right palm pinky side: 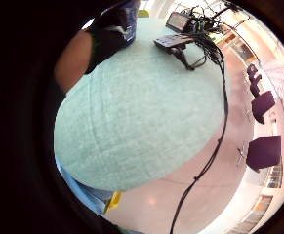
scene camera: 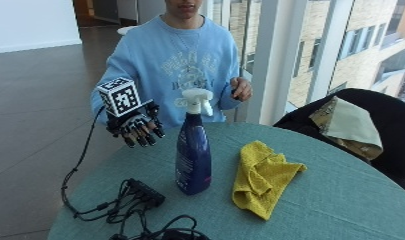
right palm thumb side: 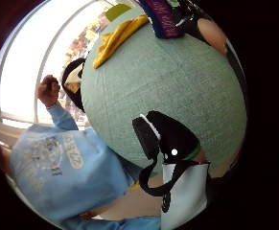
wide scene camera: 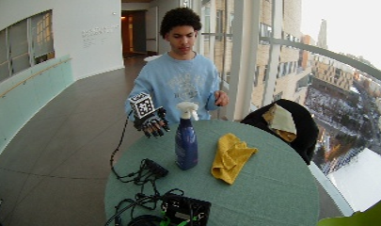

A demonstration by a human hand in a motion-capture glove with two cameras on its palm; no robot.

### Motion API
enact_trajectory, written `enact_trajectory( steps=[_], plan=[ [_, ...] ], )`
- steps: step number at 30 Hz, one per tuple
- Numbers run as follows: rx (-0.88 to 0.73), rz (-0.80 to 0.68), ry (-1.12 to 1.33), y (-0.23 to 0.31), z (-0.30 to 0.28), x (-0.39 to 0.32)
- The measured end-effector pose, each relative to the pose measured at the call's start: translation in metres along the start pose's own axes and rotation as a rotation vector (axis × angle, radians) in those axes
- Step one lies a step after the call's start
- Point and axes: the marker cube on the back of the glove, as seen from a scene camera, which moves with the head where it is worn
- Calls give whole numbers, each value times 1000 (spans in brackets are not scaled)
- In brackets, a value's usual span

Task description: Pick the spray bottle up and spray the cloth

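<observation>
The spray bottle (scene camera: 193,150) stands upright on the round green table (scene camera: 335,190), white trigger head on top. The yellow cloth (scene camera: 262,179) lies crumpled just beside it, not touching.

The gloved right hand (scene camera: 137,126) is raised above the table edge, near the bottle's head but apart from it. Fingers (scene camera: 143,135) are relaxed and slightly spread, pointing down — they hold nothing.

The wide outside view adds what the closer one crops: a black device (wide scene camera: 186,209) with cables (wide scene camera: 140,176) at the table's near edge, and the full dark chair (wide scene camera: 290,127).

The thumb side palm view shows the cloth (right palm thumb side: 116,38) and bottle label (right palm thumb side: 164,19) lying beyond the green surface — the little finger side view shows neither, only tabletop (right palm pinky side: 141,117), the device (right palm pinky side: 173,41) and purple chairs (right palm pinky side: 264,152) on the floor.

The bare left hand (scene camera: 240,90) is held up near the chest.
</observation>
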Motion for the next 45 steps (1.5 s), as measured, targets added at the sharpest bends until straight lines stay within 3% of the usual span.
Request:
enact_trajectory(
  steps=[36, 45],
  plan=[
    [7, 59, 33, 7, -18, 17],
    [90, 91, -68, -15, -23, 11]
  ],
)
